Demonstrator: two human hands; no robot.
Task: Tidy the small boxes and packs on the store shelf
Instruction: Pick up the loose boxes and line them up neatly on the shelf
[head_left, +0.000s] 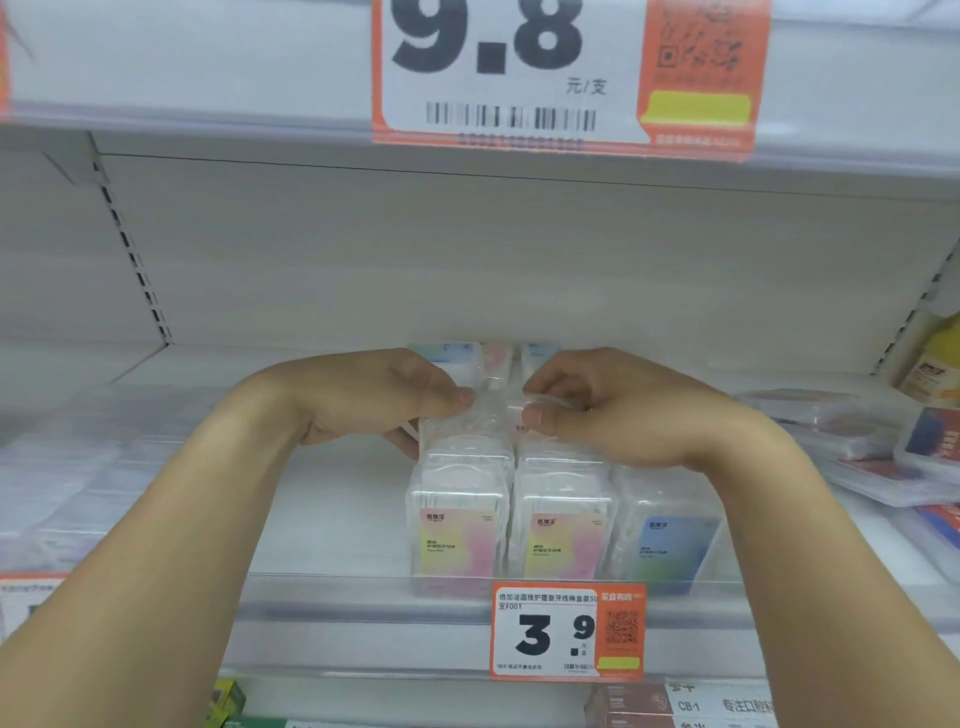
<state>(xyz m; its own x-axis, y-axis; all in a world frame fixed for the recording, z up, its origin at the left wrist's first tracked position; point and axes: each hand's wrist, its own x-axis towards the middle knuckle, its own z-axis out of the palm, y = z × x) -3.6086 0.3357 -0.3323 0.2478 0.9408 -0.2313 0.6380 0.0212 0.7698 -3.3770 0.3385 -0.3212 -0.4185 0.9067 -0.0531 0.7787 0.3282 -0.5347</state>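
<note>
Hands meet over the shelf (332, 525): left hand (374, 397) and right hand (597, 402) each pinch the top of a clear box (496, 415) mid-row, likely light, stiff and slick, best held by its side edges.

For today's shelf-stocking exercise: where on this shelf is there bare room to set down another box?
Bare shelf floor lies left of the pink-yellow floss pick boxes, under the left hand. It is crowded from those rows past the blue box to the flat packs at right, where the right hand works.
</note>
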